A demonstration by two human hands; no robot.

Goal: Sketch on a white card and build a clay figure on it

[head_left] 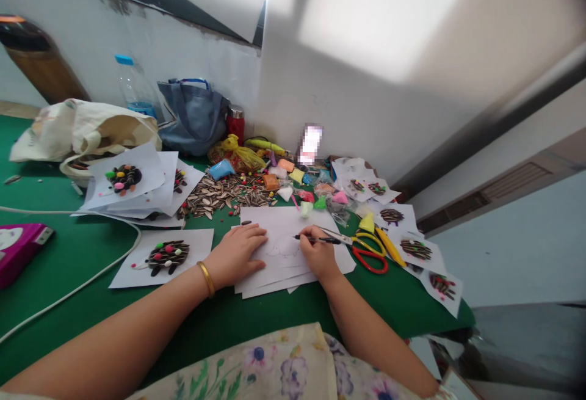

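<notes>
My right hand [317,253] is closed round a black pen [326,240], its tip over a stack of white paper [270,281]. A faint outline drawing [281,249] shows on the top sheet between my hands. Flat on the sheet's left side lies my left hand [238,256], fingers stretched out, with a gold bracelet [206,279] at the wrist. Scissors with yellow and red handles [370,253] lie just right of my right hand. To the left, a sheet carries a hedgehog figure made of sunflower seeds [168,257] with coloured balls.
Behind the paper spread loose sunflower seeds [213,195] and packets of coloured clay [271,181]. Finished hedgehog sheets lie left [126,177] and right [415,249]. A white cable [91,283] crosses the green table. Bags [195,116], a bottle [132,85] and a phone [310,145] stand at the back.
</notes>
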